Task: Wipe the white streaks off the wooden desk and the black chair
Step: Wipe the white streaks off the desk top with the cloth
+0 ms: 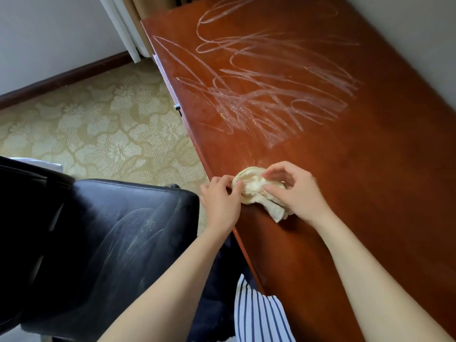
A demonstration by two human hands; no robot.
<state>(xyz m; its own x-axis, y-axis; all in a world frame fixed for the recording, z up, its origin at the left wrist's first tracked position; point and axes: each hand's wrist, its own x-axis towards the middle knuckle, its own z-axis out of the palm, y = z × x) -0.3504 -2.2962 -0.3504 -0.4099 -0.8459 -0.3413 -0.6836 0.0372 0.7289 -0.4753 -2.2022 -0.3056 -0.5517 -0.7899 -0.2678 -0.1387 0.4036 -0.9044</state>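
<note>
Head view. A crumpled cream cloth point(256, 191) lies on the wooden surface point(370, 193) near its left edge, at the lower centre of the frame. The left hand point(219, 201) pinches the cloth's left side with curled fingers. The right hand point(298, 191), fingers bent, grips the cloth's right side from above. White streaks point(271, 95) loop across the surface in the upper centre of the frame, apart from the cloth. The black chair point(111, 230) fills the lower left, its seat just beside the surface's edge, and paler smears point(138, 238) cross its leather. Patterned carpet point(98, 124) shows at centre left and a dark baseboard point(61, 77) at upper left. A striped garment point(259, 314) appears at bottom centre, between the forearms.
</note>
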